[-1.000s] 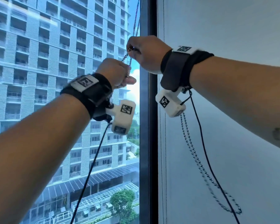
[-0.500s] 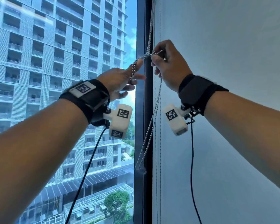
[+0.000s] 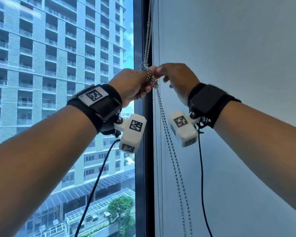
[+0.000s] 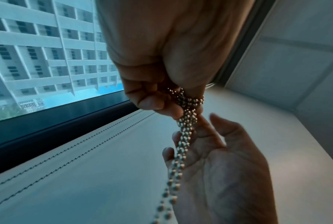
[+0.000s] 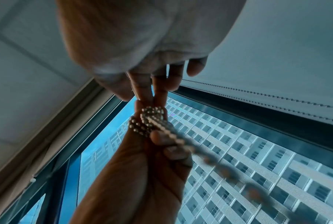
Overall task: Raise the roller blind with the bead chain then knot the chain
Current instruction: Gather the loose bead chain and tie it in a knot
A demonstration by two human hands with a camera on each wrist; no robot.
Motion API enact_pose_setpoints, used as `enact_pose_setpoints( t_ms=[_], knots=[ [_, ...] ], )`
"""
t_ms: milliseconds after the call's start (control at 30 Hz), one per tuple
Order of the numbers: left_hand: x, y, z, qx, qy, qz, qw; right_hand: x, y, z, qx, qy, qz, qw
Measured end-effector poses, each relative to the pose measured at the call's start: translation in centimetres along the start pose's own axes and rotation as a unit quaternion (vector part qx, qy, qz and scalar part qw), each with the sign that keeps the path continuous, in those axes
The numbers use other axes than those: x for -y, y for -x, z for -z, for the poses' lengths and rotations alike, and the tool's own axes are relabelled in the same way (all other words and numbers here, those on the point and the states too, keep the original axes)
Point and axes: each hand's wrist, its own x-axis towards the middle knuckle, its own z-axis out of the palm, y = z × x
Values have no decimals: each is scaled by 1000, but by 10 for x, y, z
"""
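The metal bead chain (image 3: 148,41) hangs down along the dark window frame (image 3: 146,159). It is bunched into a wrap (image 3: 150,79) at my hands, and two strands (image 3: 171,144) fall on below in front of the grey roller blind (image 3: 229,57). My left hand (image 3: 135,82) grips the chain: loops (image 4: 192,100) go round its thumb and its curled fingers (image 4: 152,103) clamp the strands. My right hand (image 3: 173,76) meets it from the right. Two straight fingers (image 5: 152,91) touch the wrap (image 5: 152,112), the thumb stands free, and the chain runs loose past the palm (image 4: 228,174).
The blind fabric, with stitched side seams (image 3: 159,168), covers the right half of the view. Left of the frame, window glass (image 3: 58,82) shows a tall building outside. Black cables (image 3: 96,185) hang from the wrist cameras below both hands.
My hands have come together and dropped lower. The chain, earlier stretched between the two hands, is now wound round my left thumb, and its tail hangs straight down in front of the blind.
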Motion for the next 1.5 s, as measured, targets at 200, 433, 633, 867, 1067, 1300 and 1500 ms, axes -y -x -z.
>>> enact_pose_setpoints(
  t_ms=[200, 433, 633, 867, 1067, 1300, 1500],
  knots=[
    [-9, -3, -4, -21, -232, -65, 970, 8, -8, -15, -7, 95, 4, 995],
    [1, -2, -6, -119, -164, -100, 974, 1, -10, -30, -90, 130, 17, 987],
    [9, -3, -4, -139, 16, -90, 986, -12, -6, -36, -74, 46, -5, 996],
    [20, 0, -1, -126, 46, -107, 985, -21, 1, -44, -20, -152, -39, 987],
    [29, 2, -1, -124, 9, -115, 986, -24, -1, -45, -22, -144, -26, 989],
    [32, 6, 2, -85, 117, -96, 985, -26, -3, -47, -31, -43, 14, 998],
    [29, 9, 1, -75, 173, -92, 978, -26, -2, -42, -38, -27, 42, 998]
  ],
)
